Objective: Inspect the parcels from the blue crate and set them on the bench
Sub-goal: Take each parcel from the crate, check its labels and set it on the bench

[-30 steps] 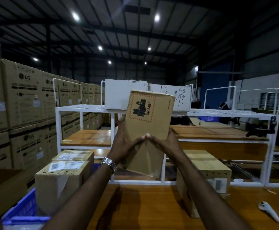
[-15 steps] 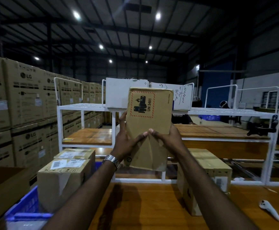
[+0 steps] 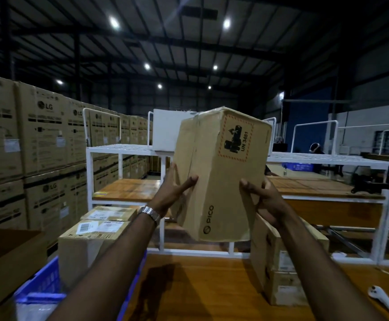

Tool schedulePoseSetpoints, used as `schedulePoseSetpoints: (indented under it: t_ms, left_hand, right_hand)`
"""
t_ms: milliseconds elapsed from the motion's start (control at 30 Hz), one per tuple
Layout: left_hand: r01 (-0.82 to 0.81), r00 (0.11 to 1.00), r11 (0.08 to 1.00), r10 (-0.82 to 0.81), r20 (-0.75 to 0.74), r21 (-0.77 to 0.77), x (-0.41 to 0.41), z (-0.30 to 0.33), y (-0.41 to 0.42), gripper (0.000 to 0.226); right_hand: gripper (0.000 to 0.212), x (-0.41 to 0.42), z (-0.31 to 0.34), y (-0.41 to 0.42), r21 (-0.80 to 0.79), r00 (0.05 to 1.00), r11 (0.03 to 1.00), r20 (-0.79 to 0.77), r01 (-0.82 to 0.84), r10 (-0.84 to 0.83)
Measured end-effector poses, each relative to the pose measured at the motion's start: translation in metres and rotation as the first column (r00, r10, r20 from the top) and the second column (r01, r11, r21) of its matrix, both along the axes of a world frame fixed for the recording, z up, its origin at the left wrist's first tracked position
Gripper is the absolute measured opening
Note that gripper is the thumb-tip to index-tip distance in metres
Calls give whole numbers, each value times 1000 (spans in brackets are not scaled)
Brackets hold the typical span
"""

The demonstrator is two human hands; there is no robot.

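I hold a tall brown cardboard parcel (image 3: 221, 172) up in the air in front of me, tilted, with a red-bordered battery label and "UN 3481" on its upper face. My left hand (image 3: 172, 193) grips its left side, thumb across the front. My right hand (image 3: 265, 200) grips its right lower edge, thumb on the front. The blue crate (image 3: 40, 295) sits at the lower left with two labelled brown parcels (image 3: 89, 244) in it. The wooden bench (image 3: 200, 288) lies below my arms. Another parcel (image 3: 281, 269) stands on the bench at the right.
A white metal rack (image 3: 124, 149) with wooden shelves stands behind the bench. Stacked LG cartons (image 3: 33, 147) fill the left side. A white handheld device (image 3: 384, 300) lies on the bench at the far right. An open brown carton (image 3: 1, 256) is at the far left.
The parcel has been turned between my hands, so a second side face now shows on the left. My thumbs, which met at the front, have moved apart.
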State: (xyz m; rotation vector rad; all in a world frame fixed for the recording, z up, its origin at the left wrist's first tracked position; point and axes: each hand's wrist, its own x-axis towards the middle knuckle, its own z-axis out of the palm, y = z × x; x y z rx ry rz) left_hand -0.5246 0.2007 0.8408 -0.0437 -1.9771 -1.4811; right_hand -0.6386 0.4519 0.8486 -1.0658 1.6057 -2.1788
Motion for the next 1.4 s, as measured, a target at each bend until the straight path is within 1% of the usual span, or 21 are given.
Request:
schedulePoseSetpoints:
  t_ms: [67,100,133,200,267,400,433,500,567,633,733,800,867,900,967,1000,1067,1133,1267,1333,1400]
  left_hand:
    - [-6,999,999,7,33,-43,2,0,-4,122]
    - [-23,998,998,26,55,-50,3,0,-6,131]
    - [-39,997,998,43,66,-50,2,-1,-9,137]
    - [-48,997,998,50,62,-38,5,-2,-13,134]
    - [-31,998,1000,31,56,-6,9,-3,-16,123]
    - [-63,998,998,63,24,24,12,-7,-28,104]
    - [-75,997,996,74,20,43,13,-8,-29,104]
    - [-79,997,990,77,21,113,12,-10,-32,110]
    - [-82,997,984,80,18,159,11,-13,-36,120]
    - [-92,996,983,90,21,160,9,-16,-39,129]
    - [-136,991,982,136,10,128,8,-19,-35,116]
    - [-192,980,973,196,-17,131,5,-20,-31,110]
    - [-264,962,957,270,-41,125,2,-21,-28,113]
    - [-298,952,948,304,-43,110,-1,-22,-27,118]
    - [-344,936,936,348,-47,77,-6,-24,-28,122]
    - [-355,932,933,358,-50,64,-8,-25,-26,118]
    - [-372,926,928,373,-61,28,-9,-24,-18,105]
    - [-372,926,928,370,-80,-16,-15,-25,-15,100]
    - [-383,921,923,378,-90,-45,-16,-23,-14,103]
    - [-406,912,913,401,-89,-42,-16,-23,-13,104]
    - [-433,899,900,428,-93,-42,-17,-22,-11,104]
  right_hand:
    - [72,-4,-4,4,-22,998,998,30,-51,51]
    - [81,-6,-6,5,-39,995,995,51,-87,89]
    - [95,-8,-7,5,-54,989,992,80,-117,121]
    - [115,-12,-8,8,-80,984,987,101,-141,149]
    - [120,-18,-7,10,-77,986,987,80,-138,144]
    - [117,-26,1,11,-64,997,996,26,-67,68]
    - [115,-27,3,9,-59,1000,998,3,-19,19]
    - [108,-29,7,5,-28,989,990,-58,137,-139]
    - [96,-30,6,-3,-15,943,951,-129,308,-308]
    - [82,-31,0,-12,-62,883,899,-171,433,-437]
    - [49,-36,-6,-21,-103,821,842,-188,530,-540]
    - [40,-40,-8,-26,-85,808,835,-218,544,-548]
    - [42,-38,-9,-31,-49,819,848,-235,528,-523]
    - [49,-35,-10,-33,-33,830,859,-242,511,-503]
    - [82,-27,-13,-41,7,858,881,-232,473,-459]
    - [92,-21,-13,-45,27,872,895,-237,446,-428]
    - [91,-9,-13,-51,48,883,911,-270,410,-383]
    - [89,-6,-14,-54,39,865,903,-306,428,-397]
    - [92,-16,-15,-56,58,819,860,-341,508,-461]
    - [88,-21,-15,-58,60,790,834,-365,548,-492]
    - [84,-22,-15,-59,47,786,833,-364,552,-500]
